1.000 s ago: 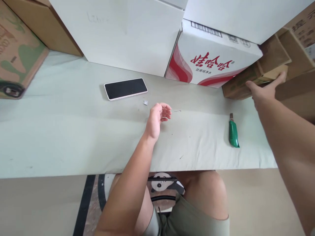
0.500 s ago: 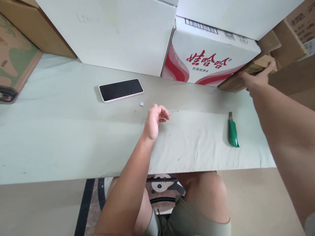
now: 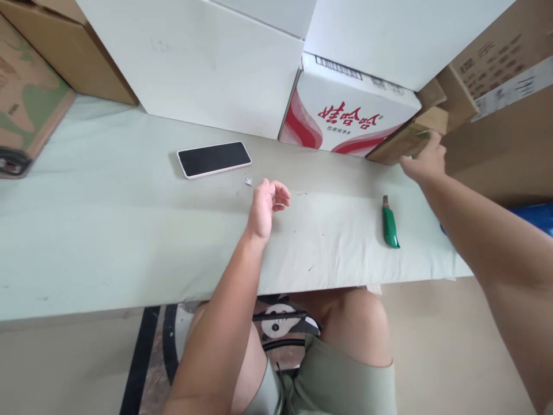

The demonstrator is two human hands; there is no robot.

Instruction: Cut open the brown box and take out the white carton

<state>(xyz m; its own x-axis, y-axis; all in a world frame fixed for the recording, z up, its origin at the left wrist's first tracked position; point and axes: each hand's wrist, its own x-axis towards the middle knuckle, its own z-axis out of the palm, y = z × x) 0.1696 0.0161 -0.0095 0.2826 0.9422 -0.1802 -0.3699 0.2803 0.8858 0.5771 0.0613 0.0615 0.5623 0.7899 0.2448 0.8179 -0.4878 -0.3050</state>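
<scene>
My left hand (image 3: 268, 208) rests on the pale table cloth, fingers loosely curled and nothing visible in it. Close to it lies a tiny pale square piece (image 3: 249, 181), too small to name. Just behind that piece is a phone (image 3: 215, 159), dark screen up, with a pale rim. At the back right, my right hand (image 3: 425, 160) has its thumb and fingers spread in front of a small cardboard box (image 3: 433, 120). Whether the fingertips touch the box, I cannot tell. Nearer the front, a green utility knife (image 3: 390, 226) lies with its metal tip pointing away.
Large white boxes (image 3: 207, 75) line the back. Beside them stands a white carton with red waves (image 3: 341, 118). Brown cartons (image 3: 501, 132) stand at the right, and a carton with green patches (image 3: 32, 109) at the left. The table's front edge runs above my knees.
The view has swung slightly right, bringing a blue item in at the right edge. My right hand has drawn back a little from the small box. My left hand keeps its place.
</scene>
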